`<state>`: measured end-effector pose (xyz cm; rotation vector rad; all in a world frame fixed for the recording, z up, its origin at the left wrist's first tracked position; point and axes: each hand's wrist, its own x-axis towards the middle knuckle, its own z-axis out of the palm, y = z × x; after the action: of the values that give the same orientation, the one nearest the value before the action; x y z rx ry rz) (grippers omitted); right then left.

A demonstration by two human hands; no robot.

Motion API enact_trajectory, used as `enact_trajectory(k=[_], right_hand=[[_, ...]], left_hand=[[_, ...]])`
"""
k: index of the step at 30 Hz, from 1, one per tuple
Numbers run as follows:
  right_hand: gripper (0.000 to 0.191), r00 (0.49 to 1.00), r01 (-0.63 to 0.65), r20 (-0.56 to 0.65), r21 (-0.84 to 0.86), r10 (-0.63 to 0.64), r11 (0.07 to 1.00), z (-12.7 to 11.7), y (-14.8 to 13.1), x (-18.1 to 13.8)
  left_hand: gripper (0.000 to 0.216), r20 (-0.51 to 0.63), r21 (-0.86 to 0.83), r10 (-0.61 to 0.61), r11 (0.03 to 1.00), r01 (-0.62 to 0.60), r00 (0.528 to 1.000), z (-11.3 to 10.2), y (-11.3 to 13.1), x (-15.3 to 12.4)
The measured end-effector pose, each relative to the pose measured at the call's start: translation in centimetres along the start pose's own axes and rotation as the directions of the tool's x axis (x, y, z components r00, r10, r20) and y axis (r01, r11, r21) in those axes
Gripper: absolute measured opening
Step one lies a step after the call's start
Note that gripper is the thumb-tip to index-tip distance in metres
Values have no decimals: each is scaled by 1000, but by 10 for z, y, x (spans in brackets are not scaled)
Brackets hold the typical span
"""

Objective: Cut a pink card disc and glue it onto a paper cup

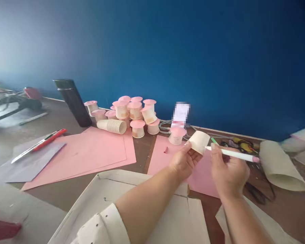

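Observation:
My left hand (184,162) is closed round a small cream paper cup (199,141), holding it tilted above a pink paper sheet (167,154). My right hand (228,173) pinches a white pen-like tool (234,154) with a pink end and a green tip, its point touching the cup's side. Both hands hover over the table, just beyond a flat cardboard box (112,189).
A pile of paper cups capped with pink discs (134,112) stands by the blue wall, with a stack of cups lying on its side (112,126). A black flask (72,101), larger pink sheets (91,152), a red-handled cutter (40,144), scissors (256,191) and a rolled card (279,166) lie around.

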<state>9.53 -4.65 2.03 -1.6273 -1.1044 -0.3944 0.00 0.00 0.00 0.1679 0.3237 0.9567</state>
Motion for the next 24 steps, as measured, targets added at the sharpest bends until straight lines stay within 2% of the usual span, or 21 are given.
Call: enact_trajectory(k=[4, 7, 15, 19, 21, 23, 24], right_hand=[[39, 999, -37, 25, -3, 37, 999, -3, -1, -2], [40, 995, -103, 1, 6, 103, 995, -3, -2, -2], [36, 996, -84, 39, 22, 83, 996, -3, -5, -3], [36, 994, -99, 72, 168, 88, 981, -5, -8, -1], [36, 982, -190, 55, 333, 182, 924, -4, -7, 2], [38, 941, -321, 76, 510, 330, 798, -1, -4, 5], [40, 903, -399, 113, 576, 415, 713, 2, -1, 7]], left_hand=[[21, -16, 13, 9, 1000, -8, 1000, 2, 2, -3], [22, -19, 25, 7, 1000, -6, 1000, 3, 3, -4], [21, -38, 24, -1, 1000, 1, 999, 4, 5, -6], [22, -61, 0, -13, 1000, 13, 998, 7, 8, -7], [22, -72, -18, -14, 1000, 13, 997, 8, 9, -8], [22, -79, -23, -19, 1000, 18, 997, 9, 11, -8], [23, -81, -20, -28, 999, 26, 996, 9, 11, -9]])
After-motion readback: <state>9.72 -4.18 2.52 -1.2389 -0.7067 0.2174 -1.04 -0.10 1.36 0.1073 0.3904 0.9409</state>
